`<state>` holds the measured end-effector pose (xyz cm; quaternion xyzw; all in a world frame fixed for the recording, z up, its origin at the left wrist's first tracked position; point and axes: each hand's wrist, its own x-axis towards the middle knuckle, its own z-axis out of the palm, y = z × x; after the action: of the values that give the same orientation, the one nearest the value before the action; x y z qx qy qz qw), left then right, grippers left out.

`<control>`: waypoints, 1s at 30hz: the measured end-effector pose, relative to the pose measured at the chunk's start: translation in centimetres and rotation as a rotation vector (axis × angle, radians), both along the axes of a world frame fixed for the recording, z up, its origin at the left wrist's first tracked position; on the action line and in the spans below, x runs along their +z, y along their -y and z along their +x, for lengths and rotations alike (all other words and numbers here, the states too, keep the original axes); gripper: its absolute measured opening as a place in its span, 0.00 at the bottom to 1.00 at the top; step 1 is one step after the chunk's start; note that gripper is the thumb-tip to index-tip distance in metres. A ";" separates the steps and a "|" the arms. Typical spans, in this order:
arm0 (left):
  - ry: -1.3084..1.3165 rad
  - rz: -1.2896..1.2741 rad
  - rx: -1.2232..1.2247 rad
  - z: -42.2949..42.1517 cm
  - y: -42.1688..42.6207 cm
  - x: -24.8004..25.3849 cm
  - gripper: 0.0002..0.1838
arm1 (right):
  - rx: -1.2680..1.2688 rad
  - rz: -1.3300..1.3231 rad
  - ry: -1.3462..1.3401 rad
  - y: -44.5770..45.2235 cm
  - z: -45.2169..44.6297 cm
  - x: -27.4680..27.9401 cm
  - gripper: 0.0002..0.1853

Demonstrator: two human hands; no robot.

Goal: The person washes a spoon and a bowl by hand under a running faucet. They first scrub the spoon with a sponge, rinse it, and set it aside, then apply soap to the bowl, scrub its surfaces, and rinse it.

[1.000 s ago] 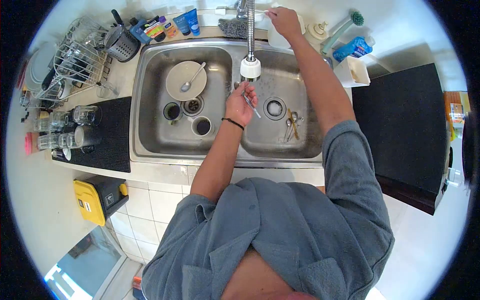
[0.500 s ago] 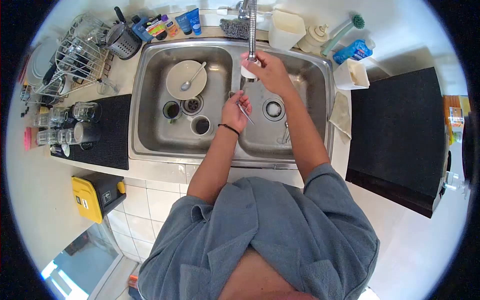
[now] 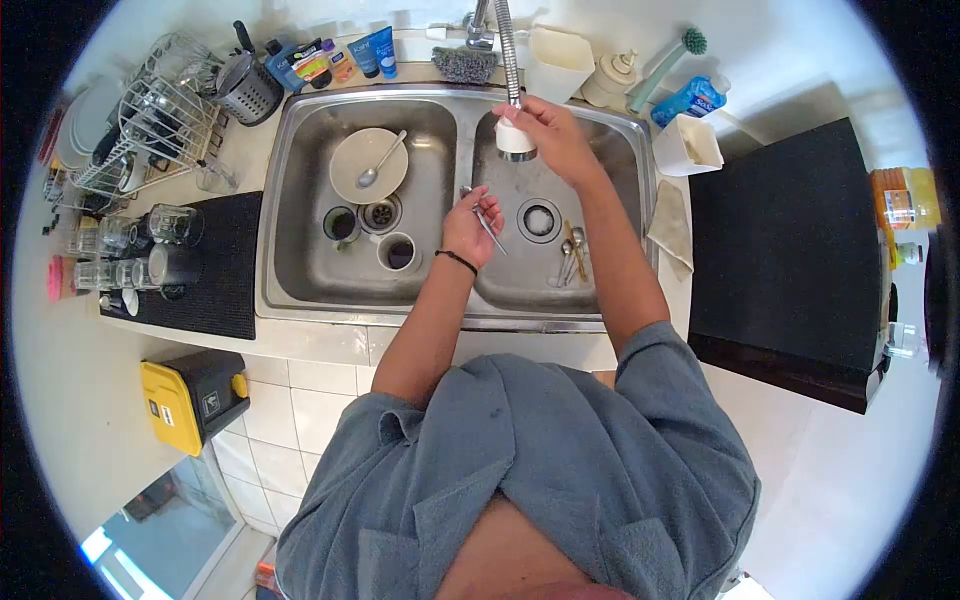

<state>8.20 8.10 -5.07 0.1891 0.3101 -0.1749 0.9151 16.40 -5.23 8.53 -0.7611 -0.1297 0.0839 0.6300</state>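
My left hand (image 3: 470, 230) is closed around a slim metal piece of cutlery (image 3: 495, 238) over the divider between the two basins; its upper end is partly hidden by my fingers. My right hand (image 3: 556, 140) grips the white faucet spray head (image 3: 515, 142), which points down over the right basin. Several spoons (image 3: 570, 258), one of them gold-coloured, lie in the right basin near its drain (image 3: 540, 220). In the left basin a cream plate (image 3: 350, 165) carries a spoon (image 3: 382, 160). Beside the left drain are a glass (image 3: 341, 224) and a white mug (image 3: 396, 254) with dark liquid.
Glasses stand on a black mat (image 3: 228, 265) left of the steel sink (image 3: 268, 290), with a dish rack (image 3: 150, 130) behind. Along the back are tubes (image 3: 372, 55), a grey scrubber (image 3: 464, 66) and a white container (image 3: 556, 62). A cloth (image 3: 670, 225) lies on the right edge.
The spray head and my right hand have shifted slightly right and tilted. The spoons in the right basin show more fully. My left hand still holds the cutlery in nearly the same place.
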 end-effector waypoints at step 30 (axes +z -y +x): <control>0.200 0.319 -0.129 1.8 0.6 2.6 0.08 | -0.488 -0.598 0.485 2.2 16.5 -3.9 0.14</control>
<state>10.02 7.47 -2.44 0.3675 0.2288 -0.1622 0.8867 32.91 -7.47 4.68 -0.9154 -0.0606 -0.2138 0.3356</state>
